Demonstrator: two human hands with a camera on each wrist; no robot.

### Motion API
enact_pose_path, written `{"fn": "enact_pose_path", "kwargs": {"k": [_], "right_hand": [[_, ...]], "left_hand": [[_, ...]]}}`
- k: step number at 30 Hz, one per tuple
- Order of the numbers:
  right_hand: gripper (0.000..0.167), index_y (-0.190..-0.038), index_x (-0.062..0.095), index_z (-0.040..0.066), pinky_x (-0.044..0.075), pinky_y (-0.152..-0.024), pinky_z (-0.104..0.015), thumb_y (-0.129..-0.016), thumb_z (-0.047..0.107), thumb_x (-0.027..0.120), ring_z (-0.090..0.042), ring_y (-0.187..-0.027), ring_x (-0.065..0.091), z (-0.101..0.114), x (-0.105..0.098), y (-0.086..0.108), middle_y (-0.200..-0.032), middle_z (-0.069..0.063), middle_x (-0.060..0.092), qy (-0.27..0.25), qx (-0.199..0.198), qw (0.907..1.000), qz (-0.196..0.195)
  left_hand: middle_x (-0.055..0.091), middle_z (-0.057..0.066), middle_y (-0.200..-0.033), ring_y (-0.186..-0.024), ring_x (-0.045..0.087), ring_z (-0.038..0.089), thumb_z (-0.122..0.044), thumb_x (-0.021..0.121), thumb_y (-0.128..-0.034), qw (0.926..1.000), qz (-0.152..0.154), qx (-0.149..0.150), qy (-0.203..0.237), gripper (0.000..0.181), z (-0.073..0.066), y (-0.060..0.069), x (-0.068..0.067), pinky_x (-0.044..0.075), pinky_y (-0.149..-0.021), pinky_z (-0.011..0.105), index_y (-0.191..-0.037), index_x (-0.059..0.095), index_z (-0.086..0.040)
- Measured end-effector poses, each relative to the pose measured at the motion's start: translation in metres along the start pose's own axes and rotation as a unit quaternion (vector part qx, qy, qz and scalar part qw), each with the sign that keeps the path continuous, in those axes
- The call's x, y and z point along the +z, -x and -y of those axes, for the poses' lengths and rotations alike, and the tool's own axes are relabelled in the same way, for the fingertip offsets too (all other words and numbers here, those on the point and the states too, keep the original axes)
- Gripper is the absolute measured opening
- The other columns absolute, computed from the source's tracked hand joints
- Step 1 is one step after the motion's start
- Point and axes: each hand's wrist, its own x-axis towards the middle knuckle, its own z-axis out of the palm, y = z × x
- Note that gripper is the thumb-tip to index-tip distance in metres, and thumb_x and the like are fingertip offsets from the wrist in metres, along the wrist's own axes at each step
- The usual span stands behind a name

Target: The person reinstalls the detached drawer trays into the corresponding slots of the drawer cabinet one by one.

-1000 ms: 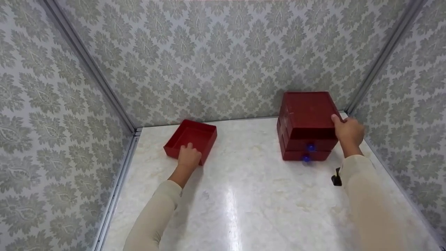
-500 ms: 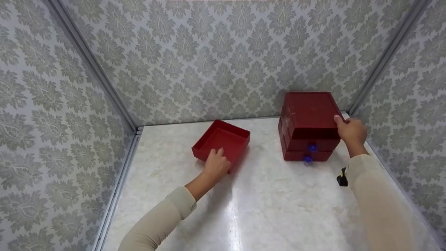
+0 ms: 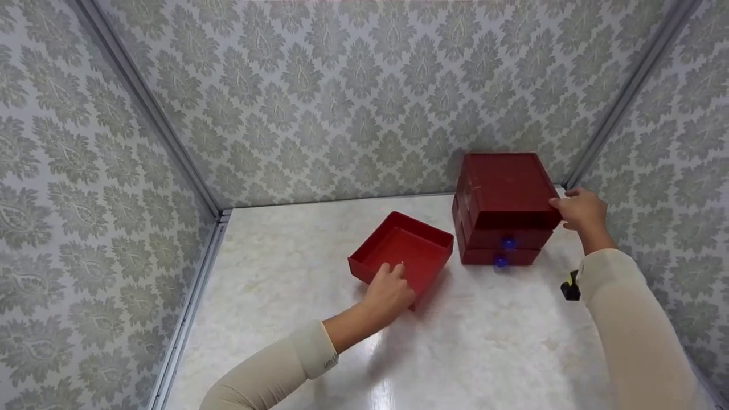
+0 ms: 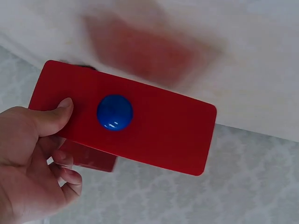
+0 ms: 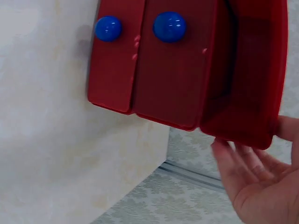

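My left hand [image 3: 390,293] pinches the front panel of a red open-topped drawer [image 3: 418,250]. The thumb lies on the outer face beside a blue round knob [image 4: 115,112]; the drawer looks lifted slightly off the table. At the back right stands a dark red drawer cabinet [image 3: 510,182]. Its top slot [image 5: 254,70] is vacant, and two drawers with blue knobs sit closed below. My right hand [image 3: 584,213] holds the cabinet's upper right front edge, thumb near the top and fingertips against the side.
A small black and yellow object [image 3: 570,286] lies on the pale marbled table [image 3: 273,256], close to my right sleeve. Patterned walls [image 3: 364,102] with grey metal corner strips enclose the table at the back and on both sides.
My left hand has carried the drawer from the left rightward toward the cabinet and slightly nearer to me. My right hand has shifted a little to the right along the cabinet's edge.
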Motion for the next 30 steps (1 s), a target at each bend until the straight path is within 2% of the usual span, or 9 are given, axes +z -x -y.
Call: {"fn": "enact_pose_path", "kwargs": {"k": [4,7,11,16,21,23,26,30], "right_hand": [[0.059,-0.141,0.053,-0.005,0.058,-0.074,-0.039,-0.103,0.039,0.054,-0.045,-0.108,0.063,0.009,-0.002,0.003,-0.132,-0.033,0.057,0.100,-0.018,0.9946,-0.023],[0.051,-0.130,0.063,-0.006,0.055,-0.079,-0.048,-0.102,0.036,0.055,-0.047,-0.108,0.059,0.015,-0.004,0.005,-0.127,-0.031,0.062,0.152,-0.029,0.9872,-0.039],[0.050,-0.130,0.063,-0.006,0.052,-0.087,-0.054,-0.103,0.035,0.054,-0.049,-0.114,0.057,0.021,-0.006,0.005,-0.131,-0.031,0.061,0.196,-0.035,0.9794,-0.034],[0.049,-0.131,0.063,-0.006,0.052,-0.088,-0.055,-0.103,0.034,0.054,-0.049,-0.114,0.059,0.023,-0.006,0.006,-0.132,-0.031,0.061,0.206,-0.032,0.9777,-0.030],[0.048,-0.129,0.065,-0.005,0.052,-0.089,-0.055,-0.103,0.034,0.055,-0.048,-0.113,0.059,0.023,-0.004,0.007,-0.130,-0.030,0.062,0.198,-0.039,0.9788,-0.037],[0.048,-0.128,0.065,-0.005,0.052,-0.088,-0.055,-0.103,0.034,0.056,-0.048,-0.113,0.060,0.023,-0.004,0.008,-0.129,-0.030,0.062,0.197,-0.041,0.9789,-0.038],[0.047,-0.127,0.066,-0.004,0.053,-0.086,-0.054,-0.103,0.035,0.056,-0.047,-0.111,0.060,0.024,-0.004,0.008,-0.129,-0.030,0.063,0.199,-0.037,0.9784,-0.041],[0.046,-0.127,0.067,-0.004,0.053,-0.084,-0.052,-0.103,0.034,0.055,-0.047,-0.111,0.061,0.023,-0.004,0.009,-0.128,-0.030,0.063,0.194,-0.033,0.9795,-0.042]], "left_hand": [[0.074,-0.009,-0.091,-0.099,0.054,0.019,-0.036,0.079,-0.0858,0.9994,-0.032,0.017,0.001,0.025,-0.025,-0.002,-0.020,0.046,-0.082,0.036,-0.111,0.077,-0.036],[0.073,-0.013,-0.091,-0.096,0.052,0.017,-0.039,0.076,-0.0880,0.9977,-0.059,0.033,0.001,0.025,-0.044,-0.007,-0.038,0.044,-0.081,0.034,-0.113,0.076,-0.037],[0.072,-0.015,-0.098,-0.098,0.051,0.014,-0.045,0.077,-0.0870,0.9959,-0.056,0.070,-0.009,0.032,-0.067,-0.013,-0.062,0.045,-0.083,0.030,-0.118,0.072,-0.040],[0.071,-0.019,-0.108,-0.105,0.049,0.012,-0.045,0.068,-0.0943,0.9899,-0.059,0.128,0.014,0.028,-0.092,-0.022,-0.082,0.042,-0.087,0.030,-0.122,0.069,-0.044],[0.069,-0.020,-0.119,-0.111,0.048,0.011,-0.051,0.074,-0.0882,0.9833,-0.076,0.165,0.014,0.050,-0.109,-0.030,-0.096,0.041,-0.089,0.027,-0.136,0.062,-0.044],[0.069,-0.021,-0.121,-0.112,0.049,0.010,-0.052,0.077,-0.0857,0.9810,-0.085,0.175,0.001,0.059,-0.115,-0.034,-0.102,0.041,-0.090,0.026,-0.141,0.059,-0.043],[0.069,-0.019,-0.121,-0.112,0.050,0.011,-0.052,0.075,-0.0877,0.9779,-0.101,0.183,-0.015,0.061,-0.123,-0.041,-0.111,0.043,-0.092,0.027,-0.144,0.056,-0.037],[0.070,-0.015,-0.119,-0.109,0.053,0.013,-0.051,0.070,-0.0914,0.9778,-0.120,0.171,-0.017,0.055,-0.130,-0.052,-0.118,0.044,-0.097,0.031,-0.142,0.057,-0.032]]}}
